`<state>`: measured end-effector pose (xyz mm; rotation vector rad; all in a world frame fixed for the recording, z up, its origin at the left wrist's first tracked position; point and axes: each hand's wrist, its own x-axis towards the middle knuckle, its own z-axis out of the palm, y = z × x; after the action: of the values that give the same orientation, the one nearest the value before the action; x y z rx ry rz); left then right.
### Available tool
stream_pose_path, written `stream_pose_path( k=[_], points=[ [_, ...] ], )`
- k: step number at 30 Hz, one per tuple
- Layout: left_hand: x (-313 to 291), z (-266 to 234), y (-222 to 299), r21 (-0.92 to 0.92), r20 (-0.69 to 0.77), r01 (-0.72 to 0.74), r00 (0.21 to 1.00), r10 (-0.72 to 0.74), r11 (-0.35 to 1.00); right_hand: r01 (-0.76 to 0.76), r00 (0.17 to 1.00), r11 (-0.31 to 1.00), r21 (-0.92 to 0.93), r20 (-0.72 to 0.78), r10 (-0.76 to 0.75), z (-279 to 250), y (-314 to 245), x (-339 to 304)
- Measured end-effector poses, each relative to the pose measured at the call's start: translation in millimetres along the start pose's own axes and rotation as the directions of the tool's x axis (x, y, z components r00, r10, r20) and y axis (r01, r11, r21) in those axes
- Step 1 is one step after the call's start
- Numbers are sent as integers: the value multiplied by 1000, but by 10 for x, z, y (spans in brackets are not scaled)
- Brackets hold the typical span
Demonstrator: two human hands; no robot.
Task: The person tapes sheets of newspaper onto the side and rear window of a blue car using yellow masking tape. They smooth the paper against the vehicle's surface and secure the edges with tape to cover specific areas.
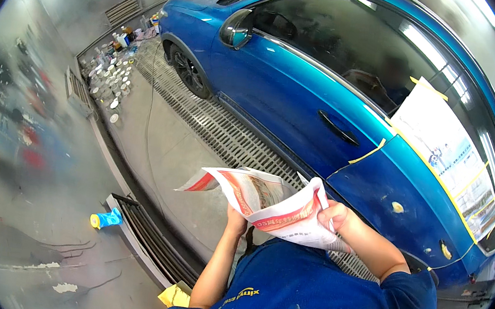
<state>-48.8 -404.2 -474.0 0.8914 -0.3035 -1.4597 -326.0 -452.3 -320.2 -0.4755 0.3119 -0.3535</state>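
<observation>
Both my hands grip a partly folded newspaper sheet [288, 223] with red and white print, raised in front of my chest. My left hand [236, 219] is closed on its lower left part, with most of the fingers hidden behind the paper. At the right edge, my right hand [333, 215] pinches the sheet between thumb and fingers. Ahead stands a blue car [280, 79], nearest to my right hand. Masking paper [436, 130] covers part of its rear side window, edged with yellow masking tape [372, 152]. Bare filler patches [398, 207] mark the rear door.
A blue masking film roll [107, 219] with a yellow end sits on a ledge by the left wall. Beside my left forearm is something yellow [175, 296]. Several cups and cans [109, 81] crowd the far left floor. A floor grating [226, 124] runs along the car; a hose [151, 101] crosses the floor.
</observation>
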Motion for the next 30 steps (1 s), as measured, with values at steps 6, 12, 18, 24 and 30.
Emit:
stream_pose_path(
  k=[6,12,18,24,30],
  points=[
    [410,-564,-551,128,147,89,983,-107,988,35,997,990,139,-74,-25,-4,149,102],
    [326,-455,-102,-461,527,343,848,-58,818,-79,996,953,292,-6,84,320,261,34],
    [396,-354,-62,-207,409,196,907,-97,959,-138,981,936,324,-85,174,540,225,107],
    [334,-294,-217,-27,344,78,937,-64,997,276,913,813,-514,-124,-388,1017,125,414],
    [-242,-276,-121,63,343,9,939,-30,998,360,863,856,-371,-217,-457,696,5,558]
  ],
)
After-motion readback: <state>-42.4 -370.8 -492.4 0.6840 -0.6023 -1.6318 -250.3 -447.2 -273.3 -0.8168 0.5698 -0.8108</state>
